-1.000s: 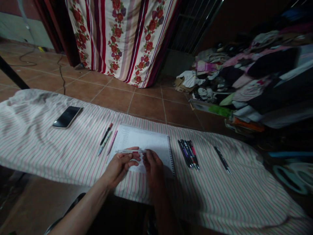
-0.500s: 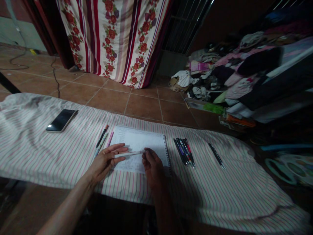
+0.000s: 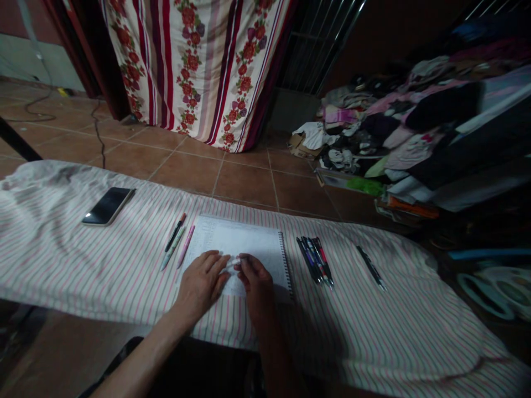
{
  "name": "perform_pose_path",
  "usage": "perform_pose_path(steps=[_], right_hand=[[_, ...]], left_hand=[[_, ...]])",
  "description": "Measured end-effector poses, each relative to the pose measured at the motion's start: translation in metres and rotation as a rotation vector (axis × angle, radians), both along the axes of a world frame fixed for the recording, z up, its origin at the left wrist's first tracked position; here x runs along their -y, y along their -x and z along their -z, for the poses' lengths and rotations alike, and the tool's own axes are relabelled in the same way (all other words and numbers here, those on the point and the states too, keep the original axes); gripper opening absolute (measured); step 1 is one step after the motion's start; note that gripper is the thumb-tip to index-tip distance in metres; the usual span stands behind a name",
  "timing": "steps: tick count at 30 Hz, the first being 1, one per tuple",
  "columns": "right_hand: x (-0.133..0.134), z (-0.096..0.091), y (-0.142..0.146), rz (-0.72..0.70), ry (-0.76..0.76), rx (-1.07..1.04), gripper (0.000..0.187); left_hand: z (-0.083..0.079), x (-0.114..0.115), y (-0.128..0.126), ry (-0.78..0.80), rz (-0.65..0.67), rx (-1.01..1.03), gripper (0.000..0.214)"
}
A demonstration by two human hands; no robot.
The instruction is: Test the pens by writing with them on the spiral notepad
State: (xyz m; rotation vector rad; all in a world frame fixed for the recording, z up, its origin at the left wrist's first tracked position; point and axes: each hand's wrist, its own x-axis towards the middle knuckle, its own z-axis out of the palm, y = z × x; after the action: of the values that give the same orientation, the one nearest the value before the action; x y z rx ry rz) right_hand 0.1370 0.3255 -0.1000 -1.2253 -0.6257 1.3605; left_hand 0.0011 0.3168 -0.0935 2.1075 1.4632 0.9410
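Note:
Over an open spiral notebook with writing on its page, my two hands hold a white pen between them. My left hand is closed round one end and hides most of the barrel. Thumb and fingers of my right hand pinch the other end. Left of the notebook lie a pink pen, a pale patterned pen and a black pen with an orange end. Several dark pens lie side by side to the right, and one black pen lies apart from them.
A striped cloth covers the table. A phone rests on its left part. Beyond the far edge are a tiled floor, a flowered curtain and a heap of clothes at the right.
My left hand has moved right along the pen and its spread fingers have closed round it, covering most of it. My right hand keeps its pinch.

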Motion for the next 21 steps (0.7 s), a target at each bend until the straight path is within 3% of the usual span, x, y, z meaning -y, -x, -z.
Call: perform_pose_path(steps=[5, 9, 21], right_hand=[[0.0031, -0.0061, 0.0053, -0.039, 0.013, -0.081, 0.036], [0.0029, -0.0076, 0.0081, -0.024, 0.050, -0.103, 0.031], [-0.0009, 0.0013, 0.0086, 0.022, 0.071, -0.019, 0.024]], left_hand=[[0.0042, 0.0019, -0.0006, -0.020, -0.030, -0.298, 0.037], [0.0035, 0.0040, -0.0016, -0.050, -0.061, -0.421, 0.039], [-0.0015, 0.0080, -0.0095, 0.000, -0.075, -0.470, 0.043]])
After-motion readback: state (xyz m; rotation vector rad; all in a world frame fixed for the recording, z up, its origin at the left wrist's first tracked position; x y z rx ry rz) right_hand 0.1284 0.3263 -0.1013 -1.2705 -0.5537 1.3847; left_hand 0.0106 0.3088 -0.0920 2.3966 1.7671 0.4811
